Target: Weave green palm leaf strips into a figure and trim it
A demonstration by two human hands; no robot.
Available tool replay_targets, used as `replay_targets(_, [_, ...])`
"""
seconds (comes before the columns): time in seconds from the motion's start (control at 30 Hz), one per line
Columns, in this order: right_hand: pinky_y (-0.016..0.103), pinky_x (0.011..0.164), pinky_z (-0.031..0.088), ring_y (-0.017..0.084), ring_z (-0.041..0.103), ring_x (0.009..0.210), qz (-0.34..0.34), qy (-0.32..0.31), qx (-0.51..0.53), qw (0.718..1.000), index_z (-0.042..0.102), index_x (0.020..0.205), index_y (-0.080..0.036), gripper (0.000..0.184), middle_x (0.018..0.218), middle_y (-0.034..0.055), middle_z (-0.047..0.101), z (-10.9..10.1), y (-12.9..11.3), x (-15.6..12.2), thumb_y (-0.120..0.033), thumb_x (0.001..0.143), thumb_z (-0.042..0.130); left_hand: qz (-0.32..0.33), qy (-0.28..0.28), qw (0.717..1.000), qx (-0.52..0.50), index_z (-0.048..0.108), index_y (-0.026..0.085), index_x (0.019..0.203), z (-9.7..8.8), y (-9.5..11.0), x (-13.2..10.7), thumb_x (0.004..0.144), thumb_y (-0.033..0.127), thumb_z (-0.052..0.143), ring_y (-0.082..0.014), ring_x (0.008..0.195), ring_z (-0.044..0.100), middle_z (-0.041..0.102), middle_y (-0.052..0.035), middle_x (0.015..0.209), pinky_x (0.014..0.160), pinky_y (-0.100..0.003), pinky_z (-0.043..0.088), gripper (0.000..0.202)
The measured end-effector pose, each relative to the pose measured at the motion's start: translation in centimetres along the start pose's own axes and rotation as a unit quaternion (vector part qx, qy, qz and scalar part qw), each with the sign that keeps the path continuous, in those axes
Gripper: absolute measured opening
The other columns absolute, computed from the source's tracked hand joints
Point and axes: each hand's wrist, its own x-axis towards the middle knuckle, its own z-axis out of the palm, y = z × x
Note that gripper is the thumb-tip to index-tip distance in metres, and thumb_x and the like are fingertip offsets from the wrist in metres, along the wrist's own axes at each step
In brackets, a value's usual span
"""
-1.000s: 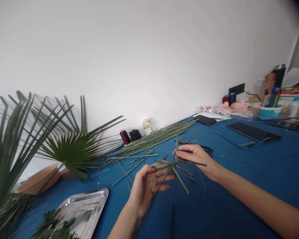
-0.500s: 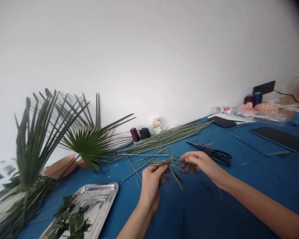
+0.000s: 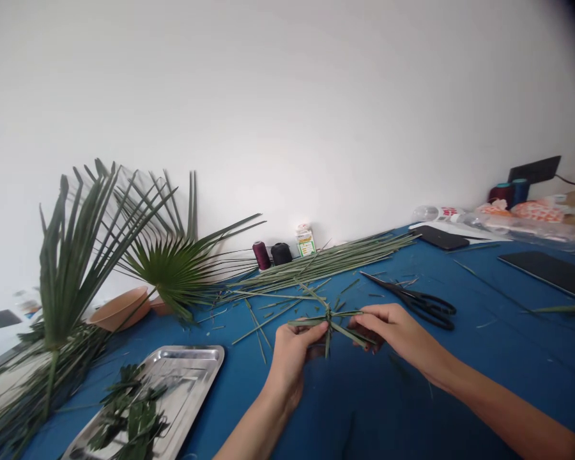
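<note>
Between my hands is a small weave of green palm leaf strips [image 3: 329, 314], crossed at a knot with loose ends sticking out several ways. My left hand [image 3: 292, 348] pinches it from the left, thumb on top near the knot. On the other side, my right hand [image 3: 388, 322] grips strips that run out to the right, its fingers curled under and partly hidden. Black scissors [image 3: 414, 299] lie just beyond my right hand, blades partly open. Cut strip pieces [image 3: 263, 319] are scattered on the blue table behind the weave.
A long bundle of leaf strips [image 3: 326, 263] lies along the wall by thread spools [image 3: 261, 255]. At left are fan palm leaves [image 3: 167, 271], an orange bowl [image 3: 119, 311] and a metal tray [image 3: 206, 370] holding leaf pieces. Phones [image 3: 551, 273] lie at right.
My right hand has closed on the strips at the right of the knot. One strip that stood upright now leans back to the left. The view has shifted slightly.
</note>
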Motion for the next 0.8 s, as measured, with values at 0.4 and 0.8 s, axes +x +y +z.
replay_targets(0.4, [0.025, 0.055, 0.045, 0.014, 0.058, 0.056, -0.018, -0.022, 0.009, 1.0, 0.062, 0.093, -0.015, 0.024, 0.062, 0.0007, 0.063, 0.11, 0.34, -0.17, -0.029, 0.076, 0.055, -0.01, -0.032, 0.999, -0.012, 0.063, 0.012, 0.07, 0.18, 0.29, -0.21, 0.059, 0.015, 0.068, -0.0138, 0.055, 0.059, 0.064, -0.0031, 0.061, 0.053, -0.023, 0.044, 0.013])
replay_targets(0.8, [0.025, 0.05, 0.046, 0.014, 0.057, 0.05, -0.028, -0.006, 0.03, 0.999, 0.062, 0.079, -0.014, 0.02, 0.058, 0.0018, 0.063, -0.11, 0.18, -0.24, -0.032, 0.078, 0.052, -0.03, -0.13, 0.99, -0.04, 0.068, 0.005, 0.075, -0.25, 0.65, -0.28, 0.077, 0.025, 0.052, -0.0138, 0.059, 0.058, 0.066, -0.014, 0.075, 0.056, -0.024, 0.044, 0.026])
